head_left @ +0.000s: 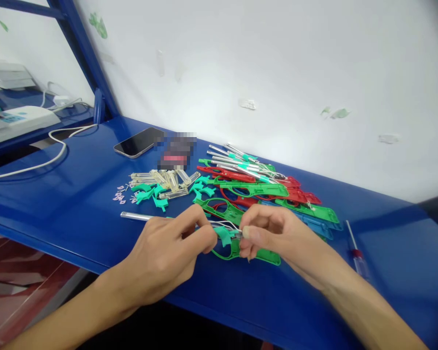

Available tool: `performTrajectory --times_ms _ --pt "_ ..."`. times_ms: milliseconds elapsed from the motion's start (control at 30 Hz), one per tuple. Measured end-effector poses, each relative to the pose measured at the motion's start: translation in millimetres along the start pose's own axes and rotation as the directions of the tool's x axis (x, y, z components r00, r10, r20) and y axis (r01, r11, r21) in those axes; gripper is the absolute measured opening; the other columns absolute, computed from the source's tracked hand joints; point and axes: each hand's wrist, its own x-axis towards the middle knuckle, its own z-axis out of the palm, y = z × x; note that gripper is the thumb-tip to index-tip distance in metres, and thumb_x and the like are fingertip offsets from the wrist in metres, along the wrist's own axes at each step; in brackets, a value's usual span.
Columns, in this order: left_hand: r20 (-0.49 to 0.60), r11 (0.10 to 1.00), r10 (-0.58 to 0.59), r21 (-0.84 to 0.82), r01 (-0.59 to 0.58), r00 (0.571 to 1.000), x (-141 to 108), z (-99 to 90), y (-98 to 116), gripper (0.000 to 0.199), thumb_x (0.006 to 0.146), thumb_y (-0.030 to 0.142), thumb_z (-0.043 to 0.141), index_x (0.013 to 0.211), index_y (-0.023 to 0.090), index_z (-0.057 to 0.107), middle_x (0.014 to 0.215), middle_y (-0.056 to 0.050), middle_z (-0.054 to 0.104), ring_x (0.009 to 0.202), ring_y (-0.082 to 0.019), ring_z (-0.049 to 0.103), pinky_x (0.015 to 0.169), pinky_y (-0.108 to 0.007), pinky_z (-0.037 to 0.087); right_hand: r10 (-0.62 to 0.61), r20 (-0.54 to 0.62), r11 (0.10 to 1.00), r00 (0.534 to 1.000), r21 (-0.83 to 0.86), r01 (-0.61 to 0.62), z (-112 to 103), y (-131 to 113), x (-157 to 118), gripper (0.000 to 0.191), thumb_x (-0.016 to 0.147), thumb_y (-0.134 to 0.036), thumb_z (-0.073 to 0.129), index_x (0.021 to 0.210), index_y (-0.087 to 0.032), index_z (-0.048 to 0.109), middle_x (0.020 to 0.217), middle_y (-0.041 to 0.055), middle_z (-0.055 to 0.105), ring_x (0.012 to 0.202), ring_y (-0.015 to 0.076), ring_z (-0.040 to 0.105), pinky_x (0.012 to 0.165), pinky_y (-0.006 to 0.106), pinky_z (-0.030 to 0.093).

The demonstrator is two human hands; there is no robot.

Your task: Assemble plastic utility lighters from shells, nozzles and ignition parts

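Observation:
My left hand (171, 248) is closed, thumb and forefinger pressed together. A silver lighter tube (136, 216) sticks out to its left and runs behind the knuckles; the grip itself is hidden. White wires (224, 223) lead from there towards my right hand (266, 231). Its thumb and fingers pinch a small greyish lighter part (238, 234), mostly covered by the fingertips. A teal trigger (224, 236) sits between the two hands, against that part. Beneath them lies a green lighter shell half (268, 256).
Behind my hands are piled red, green and blue shell halves (295, 194) and several metal tubes (228, 158). Left of these lie clear fuel tanks (171, 182), teal triggers (144, 193) and screws (134, 198). A phone (139, 142) and a screwdriver (358, 257) rest on the blue table (58, 204).

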Motion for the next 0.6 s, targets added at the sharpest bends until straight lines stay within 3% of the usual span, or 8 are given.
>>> performTrajectory --times_ms 67,200,300,400,600 --pt "0.014 0.998 -0.044 -0.053 0.045 0.999 3 -1.2 1 0.034 0.098 -0.008 0.048 0.088 0.024 0.050 0.088 0.005 0.058 0.064 -0.007 0.054 0.053 -0.025 0.033 -0.120 -0.038 0.966 0.992 -0.233 0.108 7 -1 -3 0.045 0.100 -0.058 0.072 0.075 -0.021 0.069 0.071 0.0001 0.073 0.063 0.0128 0.065 0.062 0.025 0.050" --pt "0.030 0.968 -0.132 -0.209 0.135 0.991 9 -2.0 4 0.026 0.103 -0.001 0.053 0.096 0.024 0.057 0.085 0.005 0.059 0.070 -0.009 0.058 0.057 -0.021 0.041 -0.360 -0.034 0.759 0.932 -0.591 0.272 18 -1 -9 0.056 0.116 -0.049 0.042 0.066 -0.023 0.047 0.058 -0.0050 0.049 0.053 0.0103 0.042 0.055 0.029 0.032" --pt "0.033 0.955 -0.161 -0.247 0.164 0.986 11 -0.4 5 0.022 0.104 0.003 0.061 0.111 0.023 0.068 0.088 0.005 0.064 0.071 -0.008 0.061 0.061 -0.019 0.047 -0.406 -0.016 0.696 0.914 -0.653 0.298 18 2 -9 0.050 0.117 -0.043 0.039 0.071 -0.024 0.034 0.061 -0.0069 0.033 0.054 0.0113 0.028 0.053 0.032 0.023" --pt "-0.007 0.959 -0.127 -0.255 0.121 0.992 9 2.3 3 0.028 0.103 0.002 0.063 0.119 0.023 0.073 0.091 0.003 0.066 0.072 -0.007 0.064 0.066 -0.018 0.051 -0.424 0.007 0.680 0.906 -0.658 0.323 17 5 -7 0.047 0.118 -0.040 0.037 0.073 -0.025 0.034 0.063 -0.0072 0.034 0.055 0.0114 0.027 0.054 0.032 0.023" --pt "-0.062 0.956 -0.105 -0.281 0.084 0.993 5 2.5 0 0.036 0.100 -0.004 0.058 0.115 0.023 0.077 0.094 0.002 0.069 0.069 -0.005 0.067 0.061 -0.017 0.050 -0.446 0.035 0.670 0.894 -0.650 0.359 17 5 -7 0.047 0.119 -0.039 0.036 0.074 -0.025 0.033 0.063 -0.0078 0.034 0.054 0.0114 0.026 0.055 0.032 0.025"
